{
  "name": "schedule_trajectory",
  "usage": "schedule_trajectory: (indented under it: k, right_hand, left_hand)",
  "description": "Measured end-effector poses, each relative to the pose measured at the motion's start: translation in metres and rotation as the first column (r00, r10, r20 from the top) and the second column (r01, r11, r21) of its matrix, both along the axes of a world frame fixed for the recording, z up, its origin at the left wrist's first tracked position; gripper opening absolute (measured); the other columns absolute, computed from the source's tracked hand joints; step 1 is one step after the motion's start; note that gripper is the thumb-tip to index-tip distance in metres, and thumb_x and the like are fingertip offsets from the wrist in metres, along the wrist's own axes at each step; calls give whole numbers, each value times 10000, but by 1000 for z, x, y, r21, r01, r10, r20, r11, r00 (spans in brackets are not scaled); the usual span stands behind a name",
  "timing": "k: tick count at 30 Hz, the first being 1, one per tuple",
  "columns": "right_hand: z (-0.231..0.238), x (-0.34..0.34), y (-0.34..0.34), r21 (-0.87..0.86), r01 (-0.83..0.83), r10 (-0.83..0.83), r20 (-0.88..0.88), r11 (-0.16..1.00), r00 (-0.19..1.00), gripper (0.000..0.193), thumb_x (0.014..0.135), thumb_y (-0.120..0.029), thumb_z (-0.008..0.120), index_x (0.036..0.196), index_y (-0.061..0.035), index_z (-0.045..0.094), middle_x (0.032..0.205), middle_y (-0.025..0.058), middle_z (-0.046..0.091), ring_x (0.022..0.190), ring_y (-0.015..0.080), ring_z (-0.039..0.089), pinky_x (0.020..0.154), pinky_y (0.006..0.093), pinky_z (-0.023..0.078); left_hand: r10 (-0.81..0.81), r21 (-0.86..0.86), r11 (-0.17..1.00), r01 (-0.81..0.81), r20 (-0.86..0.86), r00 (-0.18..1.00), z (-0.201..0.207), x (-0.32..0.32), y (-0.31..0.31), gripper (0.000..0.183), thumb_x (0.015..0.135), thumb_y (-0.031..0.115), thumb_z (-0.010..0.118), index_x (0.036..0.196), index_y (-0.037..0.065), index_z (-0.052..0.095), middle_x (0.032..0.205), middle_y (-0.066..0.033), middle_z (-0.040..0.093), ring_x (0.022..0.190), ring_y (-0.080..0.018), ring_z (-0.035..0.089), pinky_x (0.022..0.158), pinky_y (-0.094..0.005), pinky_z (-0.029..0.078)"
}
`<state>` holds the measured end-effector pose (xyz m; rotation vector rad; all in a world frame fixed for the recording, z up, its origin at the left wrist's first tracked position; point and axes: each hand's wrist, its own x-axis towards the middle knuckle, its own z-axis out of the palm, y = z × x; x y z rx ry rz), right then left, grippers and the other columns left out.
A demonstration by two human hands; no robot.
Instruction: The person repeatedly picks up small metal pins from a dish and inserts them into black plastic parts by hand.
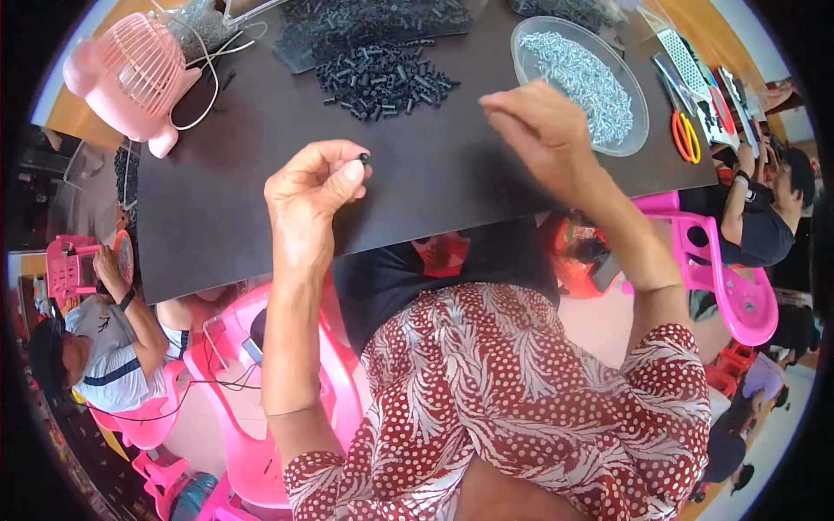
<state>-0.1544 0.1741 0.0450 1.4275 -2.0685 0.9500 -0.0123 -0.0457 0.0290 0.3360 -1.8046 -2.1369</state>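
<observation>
Above the dark table (234, 208), my left hand (306, 184) is closed, pinching a small black plastic cylinder (364, 159) between thumb and fingers. One end of the cylinder shows past the thumb. My right hand (547, 130) is raised beside a clear round tray of small silvery metal pieces (599, 104), which look like screws. Its thumb and fingers are pressed together; whether anything small is between them cannot be made out. Beyond my hands lies a loose pile of short black plastic cylinders (382, 82), with a bag of more black pieces (365, 26) behind it.
A pink fan (135, 78) with a white cable stands at the far left. Orange-handled scissors (685, 135) lie near the right edge, by a white perforated strip (682, 56). Pink plastic chairs (261, 443) are below. Other people sit at left (117, 347) and right (764, 213).
</observation>
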Motion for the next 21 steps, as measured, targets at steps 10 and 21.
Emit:
schedule_trajectory:
  k: [10, 21]
  right_hand:
    - [4, 52, -47, -102, -184, 206, 299, 978, 931, 124, 741, -102, 632, 852, -47, 625, 705, 82, 581, 676, 261, 563, 613, 347, 454]
    - [-8, 11, 15, 33, 117, -114, -71, 993, 991, 146, 773, -103, 569, 893, -81, 649, 753, 66, 599, 674, 245, 552, 596, 346, 459]
  left_hand:
    - [-15, 307, 951, 29, -47, 999, 2, 4, 36, 159, 786, 13, 654, 930, -35, 605, 779, -74, 622, 639, -114, 564, 586, -213, 463]
    - [25, 213, 977, -19, -25, 999, -17, 9, 45, 148, 796, 67, 666, 900, -20, 607, 762, -85, 620, 613, -115, 545, 561, -204, 442]
